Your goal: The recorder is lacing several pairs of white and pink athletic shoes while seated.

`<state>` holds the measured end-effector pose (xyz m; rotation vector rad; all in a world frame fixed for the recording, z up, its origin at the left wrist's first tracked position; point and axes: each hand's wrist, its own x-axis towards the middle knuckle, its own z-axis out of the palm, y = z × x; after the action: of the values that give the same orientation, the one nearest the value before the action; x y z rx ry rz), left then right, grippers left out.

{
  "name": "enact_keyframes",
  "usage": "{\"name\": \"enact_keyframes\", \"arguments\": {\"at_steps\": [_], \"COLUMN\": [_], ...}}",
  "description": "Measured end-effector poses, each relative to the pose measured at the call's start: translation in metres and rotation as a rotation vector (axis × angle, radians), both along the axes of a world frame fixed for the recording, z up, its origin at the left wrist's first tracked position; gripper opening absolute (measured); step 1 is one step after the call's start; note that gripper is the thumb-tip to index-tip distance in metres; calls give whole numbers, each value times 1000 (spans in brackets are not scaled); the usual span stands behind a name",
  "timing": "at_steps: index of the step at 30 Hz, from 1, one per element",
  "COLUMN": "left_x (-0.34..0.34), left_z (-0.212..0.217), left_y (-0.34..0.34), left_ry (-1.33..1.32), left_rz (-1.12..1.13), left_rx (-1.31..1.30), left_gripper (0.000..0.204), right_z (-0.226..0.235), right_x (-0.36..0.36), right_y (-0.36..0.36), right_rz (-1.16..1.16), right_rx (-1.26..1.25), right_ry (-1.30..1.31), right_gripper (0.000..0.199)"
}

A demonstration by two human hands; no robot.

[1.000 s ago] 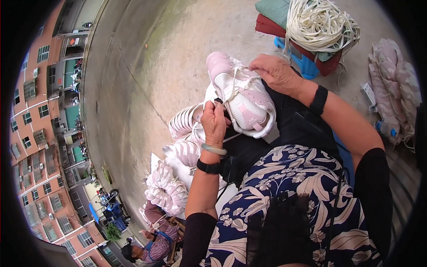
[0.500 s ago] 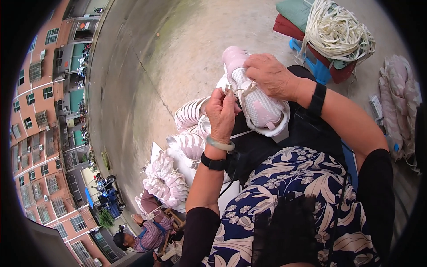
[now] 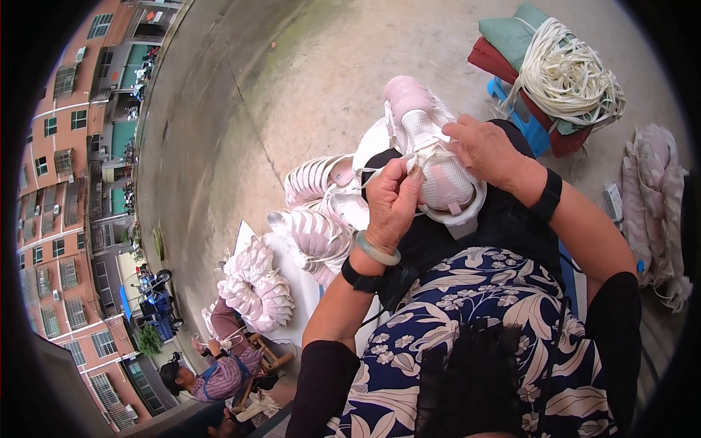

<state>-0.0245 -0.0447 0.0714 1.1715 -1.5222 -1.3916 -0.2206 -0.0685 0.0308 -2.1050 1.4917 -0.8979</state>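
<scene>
A pink and white sneaker upper (image 3: 407,96) lies over my lap, with its rounded toe toward me and its pink collar pointing away. My left hand (image 3: 394,201) is closed at the left of the lacing, thumb and finger pinching a cream-white shoelace (image 3: 411,158). Lace strands cross the white mesh just beyond those fingertips. At the right edge of the lacing, my right hand (image 3: 491,152) has its fingers drawn together close to the upper. Whatever lies between the right fingertips is too small to make out.
Nested uppers (image 3: 312,237) and a curled bundle of them (image 3: 255,288) lie at my left. At the far right, a heap of cream laces (image 3: 569,73) tops cushions on a blue stool (image 3: 531,130). More uppers (image 3: 652,197) lie at the right. Another person (image 3: 226,372) sits lower left.
The upper and both hands sit a little farther right in view. My right hand has come down from the collar side to the lacing's right edge. My left hand still pinches the lace.
</scene>
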Motion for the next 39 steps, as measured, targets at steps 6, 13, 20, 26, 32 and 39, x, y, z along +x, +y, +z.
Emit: {"name": "enact_keyframes", "arguments": {"at_steps": [6, 13, 20, 26, 32, 39], "left_x": [2, -3, 0, -8, -14, -7], "left_z": [-7, -12, -11, -13, -11, -14], "left_y": [9, 13, 9, 14, 22, 23], "left_ry": [-23, -31, 29, 106, -96, -142], "left_rz": [-99, -93, -6, -78, -160, -182], "left_rx": [-87, -207, -110, -110, -296, -354], "left_gripper": [12, 11, 11, 10, 5, 4], "right_z": [0, 12, 8, 5, 5, -13], "right_x": [-2, -15, 3, 24, 26, 25], "right_y": [-7, -8, 10, 13, 9, -2], "right_rz": [52, 28, 115, 42, 129, 130], "right_rx": [135, -21, -63, -77, -164, 44], "right_ry": [154, -138, -102, -141, 44, -189], "right_gripper": [9, 8, 5, 14, 21, 15]}}
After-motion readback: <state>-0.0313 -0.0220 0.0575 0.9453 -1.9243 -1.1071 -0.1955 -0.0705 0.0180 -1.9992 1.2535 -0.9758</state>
